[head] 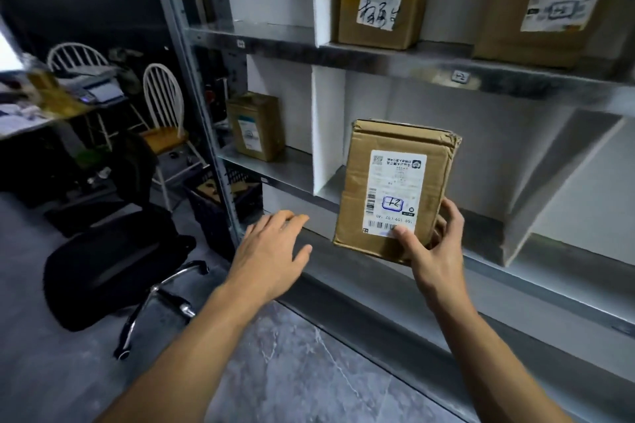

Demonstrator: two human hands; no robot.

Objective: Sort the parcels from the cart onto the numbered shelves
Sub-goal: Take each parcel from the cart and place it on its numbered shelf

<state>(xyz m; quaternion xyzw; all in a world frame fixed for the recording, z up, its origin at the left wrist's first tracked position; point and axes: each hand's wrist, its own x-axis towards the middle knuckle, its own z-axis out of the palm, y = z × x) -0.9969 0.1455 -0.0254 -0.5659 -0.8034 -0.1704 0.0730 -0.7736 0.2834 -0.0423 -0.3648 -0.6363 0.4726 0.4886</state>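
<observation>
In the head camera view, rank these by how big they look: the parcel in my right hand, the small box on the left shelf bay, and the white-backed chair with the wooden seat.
Largest to smallest, as they appear:
1. Held parcel, though it is nearest the camera
2. Chair
3. Small box
Real sizes are unsure.

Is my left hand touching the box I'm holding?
Apart. The head view shows the left hand open, with bare shelf edge between it and the box.

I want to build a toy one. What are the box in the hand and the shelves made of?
The parcel looks like brown cardboard: matte, with creased, dented edges. The shelves look like grey metal, probably steel, with a dull sheen.
</observation>
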